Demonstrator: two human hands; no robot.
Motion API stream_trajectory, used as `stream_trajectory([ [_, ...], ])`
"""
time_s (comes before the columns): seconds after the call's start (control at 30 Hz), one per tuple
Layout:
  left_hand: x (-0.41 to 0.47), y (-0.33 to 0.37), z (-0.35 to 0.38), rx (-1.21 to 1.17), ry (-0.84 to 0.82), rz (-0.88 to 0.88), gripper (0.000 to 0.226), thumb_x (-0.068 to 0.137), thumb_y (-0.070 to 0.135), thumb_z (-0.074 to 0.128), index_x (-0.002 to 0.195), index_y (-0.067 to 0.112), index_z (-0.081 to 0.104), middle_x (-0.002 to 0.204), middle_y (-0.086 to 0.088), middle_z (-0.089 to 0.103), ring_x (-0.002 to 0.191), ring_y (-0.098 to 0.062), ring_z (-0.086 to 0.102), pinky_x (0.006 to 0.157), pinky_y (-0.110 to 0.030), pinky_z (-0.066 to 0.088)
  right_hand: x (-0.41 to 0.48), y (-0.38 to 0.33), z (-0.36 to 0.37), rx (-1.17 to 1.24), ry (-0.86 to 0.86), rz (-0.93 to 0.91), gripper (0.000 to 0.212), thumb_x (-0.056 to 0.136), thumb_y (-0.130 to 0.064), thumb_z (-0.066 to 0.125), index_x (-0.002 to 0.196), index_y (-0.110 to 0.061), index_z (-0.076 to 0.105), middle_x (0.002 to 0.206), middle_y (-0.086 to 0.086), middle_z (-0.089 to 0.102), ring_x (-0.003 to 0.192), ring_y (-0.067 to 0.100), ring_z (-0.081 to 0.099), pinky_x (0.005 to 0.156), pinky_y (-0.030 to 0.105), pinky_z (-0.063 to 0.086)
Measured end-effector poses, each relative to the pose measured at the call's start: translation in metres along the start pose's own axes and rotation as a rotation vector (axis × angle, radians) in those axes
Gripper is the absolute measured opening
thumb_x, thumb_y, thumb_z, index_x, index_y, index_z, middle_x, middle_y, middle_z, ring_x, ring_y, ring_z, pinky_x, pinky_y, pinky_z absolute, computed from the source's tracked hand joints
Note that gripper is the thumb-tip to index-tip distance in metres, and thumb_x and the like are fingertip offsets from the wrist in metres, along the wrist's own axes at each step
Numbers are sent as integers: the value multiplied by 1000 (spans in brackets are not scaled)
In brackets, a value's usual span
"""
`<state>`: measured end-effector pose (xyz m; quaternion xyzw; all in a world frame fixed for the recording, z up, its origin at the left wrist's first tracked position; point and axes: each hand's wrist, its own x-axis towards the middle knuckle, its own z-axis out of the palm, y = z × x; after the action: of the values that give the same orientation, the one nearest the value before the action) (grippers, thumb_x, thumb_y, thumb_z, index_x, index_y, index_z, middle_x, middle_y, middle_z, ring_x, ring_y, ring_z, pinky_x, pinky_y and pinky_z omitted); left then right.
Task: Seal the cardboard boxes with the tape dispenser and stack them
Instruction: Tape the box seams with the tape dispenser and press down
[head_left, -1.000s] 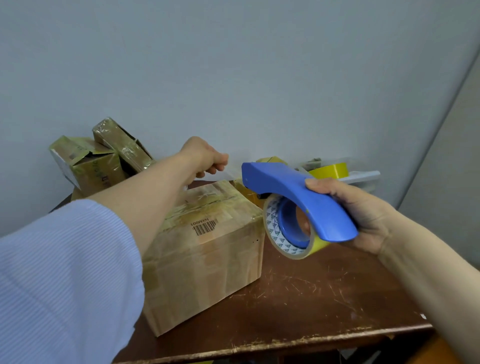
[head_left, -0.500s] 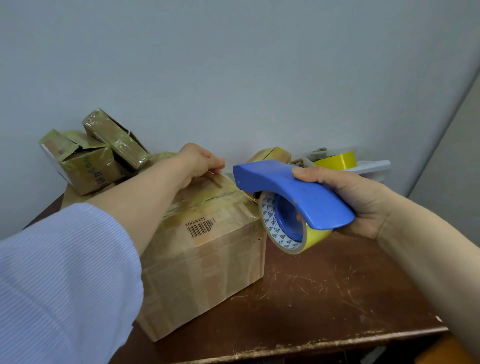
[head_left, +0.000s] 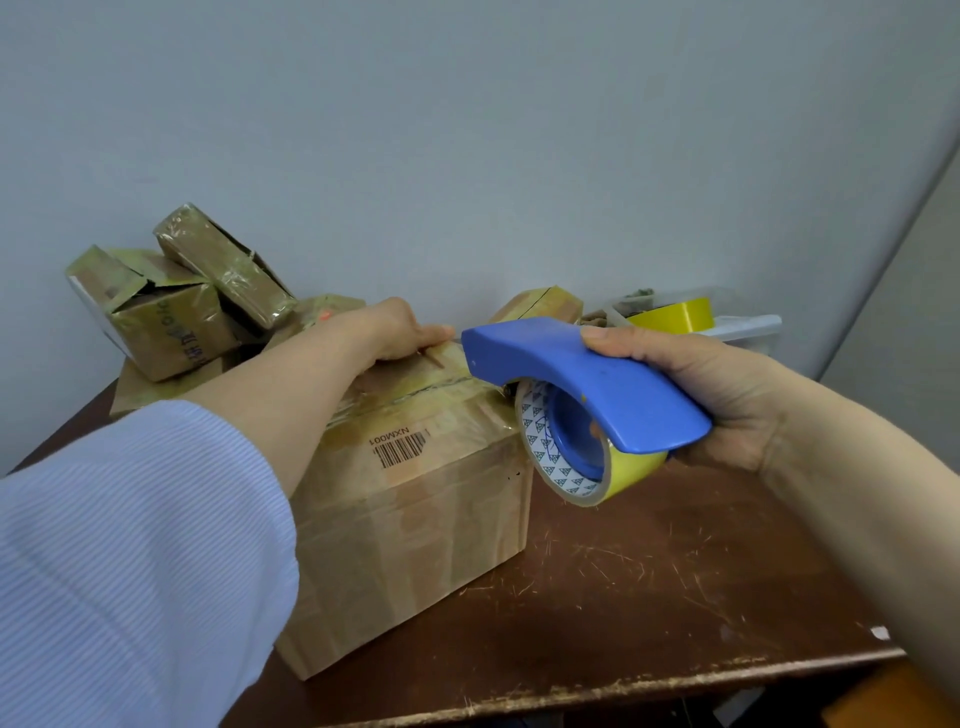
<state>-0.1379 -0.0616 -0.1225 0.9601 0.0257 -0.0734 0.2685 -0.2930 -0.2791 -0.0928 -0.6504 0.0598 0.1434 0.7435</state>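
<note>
A large cardboard box (head_left: 415, 519) with a barcode label stands on the brown wooden table (head_left: 675, 597). My left hand (head_left: 395, 332) rests on the far part of its top, fingers pointing right and pressing near the centre seam. My right hand (head_left: 717, 395) grips the blue tape dispenser (head_left: 582, 379), which carries a yellow tape roll (head_left: 571, 457). The dispenser's nose hovers at the box's top right edge, close to my left fingertips. Whether a strip of tape runs between them I cannot make out.
Crumpled, tape-wrapped small boxes (head_left: 156, 322) are piled at the back left against the wall. Another small box (head_left: 540, 304) sits behind the dispenser. A clear plastic container (head_left: 748, 327) at the back right holds a spare yellow tape roll (head_left: 675, 314). The table's front edge is scuffed.
My left hand has come down from above the box's far edge onto its top. The dispenser has moved left and closer to the box's top.
</note>
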Motion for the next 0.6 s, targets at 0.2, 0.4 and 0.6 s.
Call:
stream_trajectory([
  [0.2,-11,-2,4,158,162,105,52,96,45,47,105,-4,63,100,-19,62,91,-33,55,66,-28,36,-1,-1,1,-11,-17,20,13,58,-26,72,64,-15,72,69,6,71,52,14,65,48,21,54],
  [0.4,-50,20,-10,-175,16,293,16,81,8,47,91,19,55,84,-5,50,74,-22,43,63,-26,39,-3,-5,1,-115,-6,71,32,57,-32,72,82,-11,68,71,6,71,55,15,66,56,27,57],
  [0.6,-100,8,-12,-92,-442,315,73,58,15,56,130,28,52,110,0,51,89,-12,41,38,-10,8,-16,-11,-2,-237,78,35,44,62,-31,70,96,-3,65,70,4,72,55,12,67,47,22,52],
])
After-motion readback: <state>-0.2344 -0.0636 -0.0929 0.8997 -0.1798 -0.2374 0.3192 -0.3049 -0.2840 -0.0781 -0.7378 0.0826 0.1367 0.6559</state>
